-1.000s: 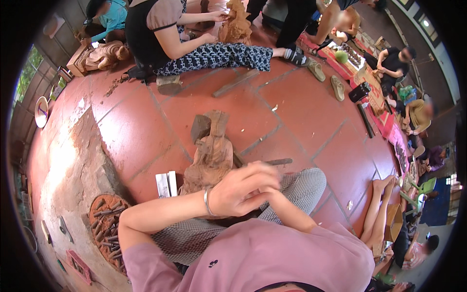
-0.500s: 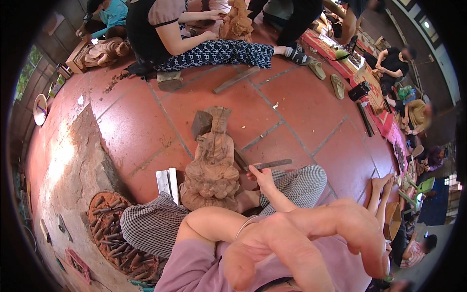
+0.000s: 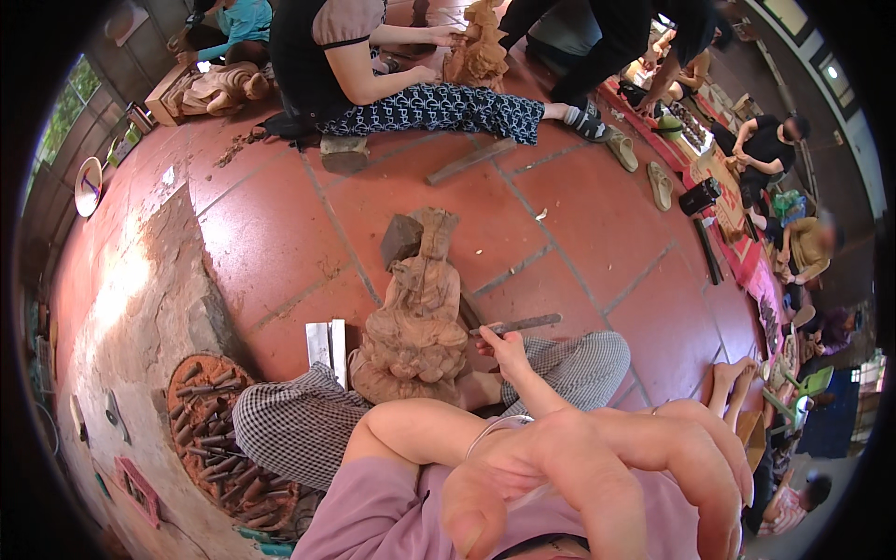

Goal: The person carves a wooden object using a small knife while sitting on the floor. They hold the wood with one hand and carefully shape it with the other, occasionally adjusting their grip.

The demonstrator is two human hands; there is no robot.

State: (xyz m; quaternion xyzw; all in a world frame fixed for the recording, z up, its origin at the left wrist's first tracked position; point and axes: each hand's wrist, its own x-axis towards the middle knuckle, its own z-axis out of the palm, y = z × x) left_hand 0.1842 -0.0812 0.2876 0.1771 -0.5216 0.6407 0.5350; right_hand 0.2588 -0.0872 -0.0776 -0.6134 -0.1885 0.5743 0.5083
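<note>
My left hand (image 3: pixel 588 457) is raised very close to the camera, palm partly showing. Its fingers are spread and bent a little, with nothing between them, and a thin bracelet circles the wrist. Beyond it my right hand (image 3: pixel 509 351) pinches a slim dark chisel-like tool (image 3: pixel 530 323), which lies nearly level and points right. Just left of that hand a carved wooden statue (image 3: pixel 415 322) of a seated figure stands upright between my crossed legs. A dark block (image 3: pixel 401 241) is behind its head. My right forearm is partly hidden by the left hand.
A round tray (image 3: pixel 210 364) of several carving tools and wood chips sits left of my knee, by a stone slab (image 3: pixel 131 308). Pale flat strips (image 3: pixel 327 347) lie beside the statue. Across the red tiles (image 3: pixel 467 187), a seated person works on another carving (image 3: pixel 478 51); more people sit right.
The view has shifted slightly, so the statue and floor appear farther right. My left hand stays raised and spread, its fingers slightly moved. The tool in my right hand is a little more level.
</note>
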